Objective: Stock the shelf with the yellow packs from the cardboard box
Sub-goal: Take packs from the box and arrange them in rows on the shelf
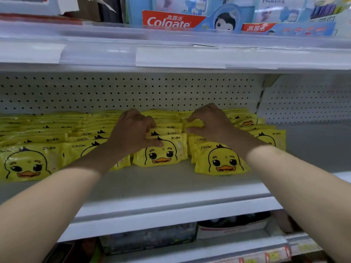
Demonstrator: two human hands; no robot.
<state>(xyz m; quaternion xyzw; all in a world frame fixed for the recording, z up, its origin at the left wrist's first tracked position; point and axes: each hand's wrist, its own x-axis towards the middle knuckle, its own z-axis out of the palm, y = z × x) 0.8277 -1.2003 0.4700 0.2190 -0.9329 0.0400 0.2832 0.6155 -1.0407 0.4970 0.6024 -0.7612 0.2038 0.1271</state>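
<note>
While rows fill, we seat packs

Our left hand (pixel 133 130) curls over the middle row's yellow packs (pixel 161 152); our right hand (pixel 209 122) pinches one's top edge on the shelf (pixel 171 186). Next, we judge: release, fetch more from the unseen cardboard box.

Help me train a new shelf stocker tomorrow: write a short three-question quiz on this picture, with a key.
1. True or false: the left hand and the right hand both grip yellow duck-face plastic packs on the white metal shelf.
2. What stands on the upper shelf? A) red-and-blue Colgate toothpaste cartons; B) glass bottles; C) bread loaves.
3. Fill in: behind the packs stands a white ___ back panel.

Key: 1 true; 2 A; 3 perforated.
</note>
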